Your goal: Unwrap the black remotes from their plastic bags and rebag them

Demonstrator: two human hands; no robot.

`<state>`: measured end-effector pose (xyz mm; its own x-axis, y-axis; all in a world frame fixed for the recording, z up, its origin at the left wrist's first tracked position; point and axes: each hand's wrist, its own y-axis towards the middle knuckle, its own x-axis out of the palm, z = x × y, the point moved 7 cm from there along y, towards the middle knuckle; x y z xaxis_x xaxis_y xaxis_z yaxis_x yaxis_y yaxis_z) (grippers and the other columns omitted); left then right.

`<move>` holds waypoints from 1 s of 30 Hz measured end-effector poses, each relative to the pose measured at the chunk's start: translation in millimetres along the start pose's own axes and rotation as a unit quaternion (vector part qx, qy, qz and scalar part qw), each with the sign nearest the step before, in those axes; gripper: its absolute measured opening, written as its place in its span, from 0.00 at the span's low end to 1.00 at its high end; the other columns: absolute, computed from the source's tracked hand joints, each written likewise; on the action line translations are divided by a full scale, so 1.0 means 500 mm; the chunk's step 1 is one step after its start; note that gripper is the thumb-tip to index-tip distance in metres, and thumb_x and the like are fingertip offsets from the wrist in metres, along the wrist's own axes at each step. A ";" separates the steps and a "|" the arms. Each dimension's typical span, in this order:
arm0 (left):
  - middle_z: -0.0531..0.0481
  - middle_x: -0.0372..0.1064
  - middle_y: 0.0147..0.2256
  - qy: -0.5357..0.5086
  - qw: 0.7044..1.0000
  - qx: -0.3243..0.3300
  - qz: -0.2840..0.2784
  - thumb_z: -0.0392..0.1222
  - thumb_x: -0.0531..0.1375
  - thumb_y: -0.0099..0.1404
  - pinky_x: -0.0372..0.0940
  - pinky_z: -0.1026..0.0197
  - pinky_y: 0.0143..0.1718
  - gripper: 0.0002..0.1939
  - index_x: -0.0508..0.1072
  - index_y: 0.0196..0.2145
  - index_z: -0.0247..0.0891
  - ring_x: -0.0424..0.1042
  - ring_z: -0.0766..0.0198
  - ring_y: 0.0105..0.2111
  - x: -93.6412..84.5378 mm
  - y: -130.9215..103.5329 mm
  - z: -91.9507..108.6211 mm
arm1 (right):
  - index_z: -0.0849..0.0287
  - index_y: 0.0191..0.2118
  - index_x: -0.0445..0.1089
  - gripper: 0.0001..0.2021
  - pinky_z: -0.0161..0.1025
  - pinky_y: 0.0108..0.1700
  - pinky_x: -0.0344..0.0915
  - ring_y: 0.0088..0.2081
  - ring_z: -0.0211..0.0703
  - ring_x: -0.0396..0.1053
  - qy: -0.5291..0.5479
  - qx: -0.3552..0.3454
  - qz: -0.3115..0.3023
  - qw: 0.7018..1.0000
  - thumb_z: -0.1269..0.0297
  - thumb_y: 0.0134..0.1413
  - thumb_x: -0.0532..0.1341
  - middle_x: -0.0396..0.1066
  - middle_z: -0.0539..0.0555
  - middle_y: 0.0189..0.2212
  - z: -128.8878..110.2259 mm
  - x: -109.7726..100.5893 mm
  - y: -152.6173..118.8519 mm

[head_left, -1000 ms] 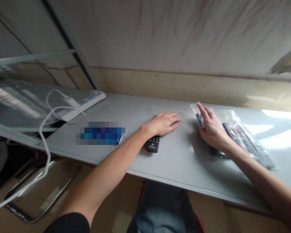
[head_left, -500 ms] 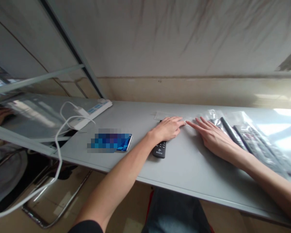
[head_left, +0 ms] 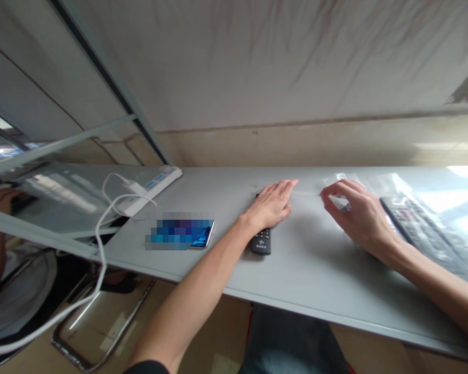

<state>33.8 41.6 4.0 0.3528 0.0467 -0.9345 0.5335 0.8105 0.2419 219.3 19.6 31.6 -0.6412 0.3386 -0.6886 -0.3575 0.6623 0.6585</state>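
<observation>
My left hand [head_left: 271,203] lies over a black remote control [head_left: 261,244], fingers stretched out and pointing right. The remote's lower end, with a few buttons and a white logo, shows below the palm, while the rest is covered. To the right, my right hand [head_left: 354,215] has its thumb and index finger closed in a pinch. A faint streak of clear plastic film [head_left: 307,193] runs from near the left fingertips to that pinch. Just beyond the right wrist lie remotes in clear plastic bags [head_left: 413,223], partly hidden by the hand.
A phone [head_left: 202,235] with a partly blurred screen lies left of my left forearm. A white power strip [head_left: 154,189] with a white cable [head_left: 101,249] sits by the metal-framed partition [head_left: 148,132]. Another person's hand [head_left: 0,200] shows behind it. A wall backs the grey table [head_left: 296,280].
My right hand has gone from spread fingers to a pinch and shifted slightly right. The clear film left of my left hand is no longer visible there. My left hand stays on the remote.
</observation>
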 end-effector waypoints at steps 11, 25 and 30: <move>0.44 0.81 0.54 -0.006 0.988 -0.014 0.155 0.41 0.57 0.81 0.71 0.50 0.58 0.13 0.76 0.58 0.40 0.79 0.53 0.55 -0.041 0.006 -0.010 | 0.56 0.40 0.73 0.07 0.44 0.39 0.66 0.40 0.48 0.77 0.052 0.182 0.257 0.948 0.58 0.64 0.64 0.78 0.54 0.36 0.045 -0.093 -0.005; 0.51 0.81 0.38 -0.138 0.912 -0.027 0.385 0.49 0.64 0.78 0.70 0.60 0.41 0.09 0.76 0.41 0.43 0.78 0.63 0.35 -0.090 -0.023 -0.037 | 0.57 0.35 0.73 0.13 0.35 0.30 0.69 0.31 0.39 0.73 0.374 0.380 0.286 0.796 0.66 0.44 0.75 0.75 0.51 0.31 0.123 -0.060 -0.012; 0.48 0.80 0.36 -0.186 0.912 -0.061 0.361 0.50 0.58 0.81 0.69 0.57 0.42 0.12 0.78 0.42 0.44 0.74 0.62 0.34 -0.091 -0.025 -0.040 | 0.58 0.32 0.72 0.14 0.36 0.25 0.67 0.30 0.40 0.73 0.384 0.410 0.292 0.774 0.62 0.45 0.77 0.73 0.53 0.32 0.134 -0.066 -0.016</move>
<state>-4.2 41.0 38.3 0.8265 0.4114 -0.3843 -0.0234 0.7071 0.7067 288.5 47.9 28.8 -0.8581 0.4513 0.2447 0.4946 0.8546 0.1584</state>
